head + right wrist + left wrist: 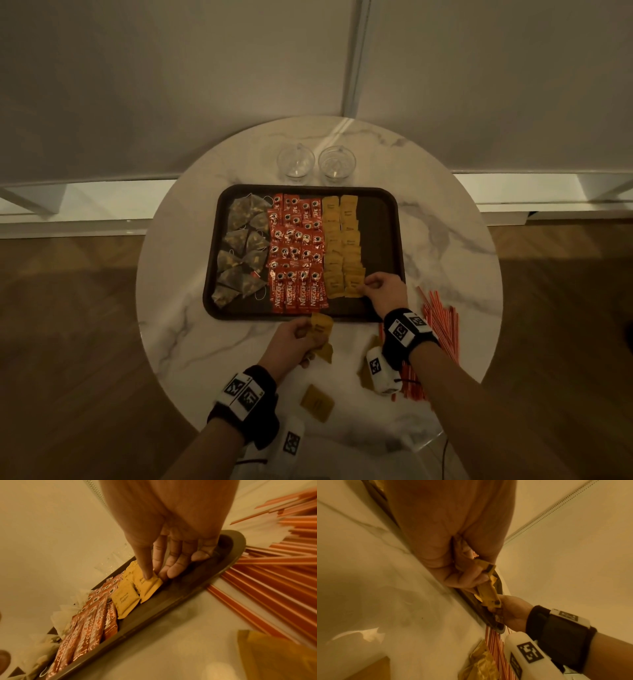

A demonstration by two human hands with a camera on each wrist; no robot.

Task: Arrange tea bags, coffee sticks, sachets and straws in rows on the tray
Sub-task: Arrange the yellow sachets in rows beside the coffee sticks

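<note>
Sachet column is nearly done. The right hand [383, 291] is down at the near end of the brown sugar sachets [342, 246] on the tray [387, 240], thumb and fingers [173, 569] pinching the far corner of the last sachet [148, 586] as it lies flat just beside its neighbour. The left hand [294, 337] hovers just off the tray's near rim, fingers curled round a small bunch of spare sachets [321, 330] (how many I can't tell, at least two).

On the tray from left to right: tea bags [241, 246], then the red coffee sticks [296, 246], then the two sachet columns, then a bare strip along the right side. The straws [442, 322] are all off the tray, in a loose heap on the desk [178, 308] by the right wrist, and a couple more sachets lie loose on the desk, one of them [317, 401] near the left wrist.

Handling-wise, I'd guess these paper sachets are feather-light, a bit floppy and slidey on the smooth tray, so a nudge would likely shove the whole overlapped column out of line. Pinching one by a corner or short edge and laying it down flat seems the safest way. The straws look thin and stiff; probably best gathered as a bundle round the middle.
</note>
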